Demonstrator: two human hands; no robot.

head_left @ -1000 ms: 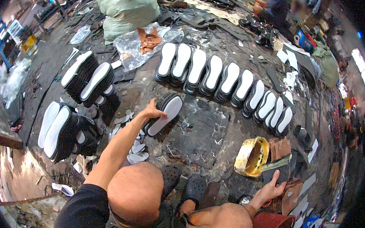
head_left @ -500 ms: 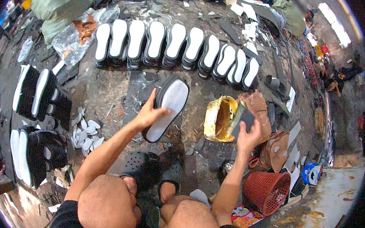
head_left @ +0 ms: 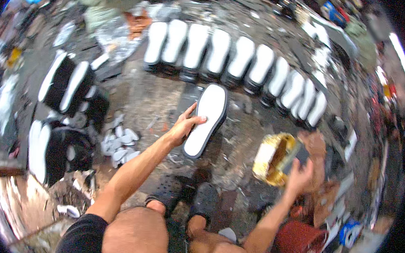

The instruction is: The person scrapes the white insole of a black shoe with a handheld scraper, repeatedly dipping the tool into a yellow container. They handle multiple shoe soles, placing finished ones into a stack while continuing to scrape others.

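Observation:
My left hand point(head_left: 187, 126) grips a shoe sole point(head_left: 208, 112) by its left side, with the thumb lying on its white upper face. The sole has a black rim and is held up off the floor, its toe end pointing away from me. To the right, my right hand point(head_left: 300, 174) pinches a dark flat spreader piece point(head_left: 299, 154), blurred by motion. That piece is at the right side of a cut-open yellow container point(head_left: 260, 156) with brownish glue-like residue inside. Whether the piece touches the container's rim I cannot tell.
A curved row of stacked white-topped soles point(head_left: 219, 51) stands beyond my hands. More soles point(head_left: 75, 85) stand in stacks at left, near a pile of small white pieces point(head_left: 120, 146). A red basket point(head_left: 298, 243) stands at lower right. Scraps litter the floor.
The whole view has swung and tilted. In my left hand the sole now shows its white face more squarely. My right hand still holds the dark piece beside the yellow container.

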